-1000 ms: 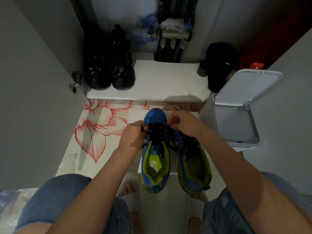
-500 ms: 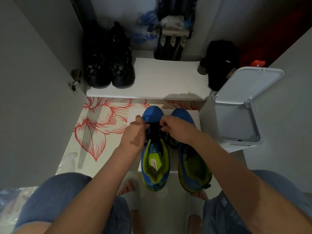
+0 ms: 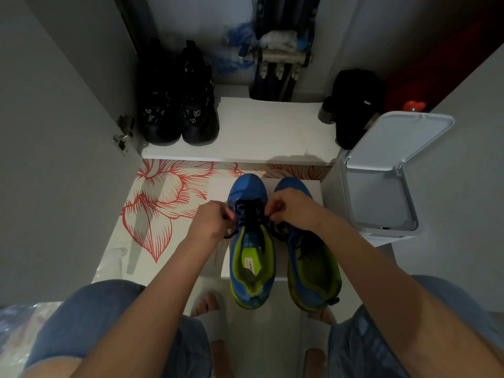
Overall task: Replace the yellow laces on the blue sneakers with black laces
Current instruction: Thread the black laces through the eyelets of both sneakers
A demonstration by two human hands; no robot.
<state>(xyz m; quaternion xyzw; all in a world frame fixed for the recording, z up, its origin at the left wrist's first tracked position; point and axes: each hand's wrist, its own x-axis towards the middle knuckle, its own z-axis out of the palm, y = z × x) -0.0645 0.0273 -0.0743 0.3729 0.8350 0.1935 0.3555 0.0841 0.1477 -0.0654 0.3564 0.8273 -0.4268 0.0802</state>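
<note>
Standing side by side on one white box are two blue sneakers with lime-green linings, toes pointing away from the person. The box lies on a floral mat printed in red.

Item 1, the near-left sneaker: a black lace is threaded across its upper eyelets. Item 2, the near-right sneaker: dark lacing is visible over its tongue, though the pattern is too dim to read.

Hands, two counted. The left hand is curled at the left edge of item 1's lacing and pinches the lace; one loose end shows just below its fingers. The right hand is curled at the right edge of the same lacing, fingertips pinching the lace and partly covering the toe of item 2.

Surroundings: one pair of black shoes, two counted, stands on the left of a white shelf. One black fabric item sits at the shelf's right end. One white bin stands to the right of the sneakers with its lid raised. Two bare feet in pale slides show beneath the knees.
</note>
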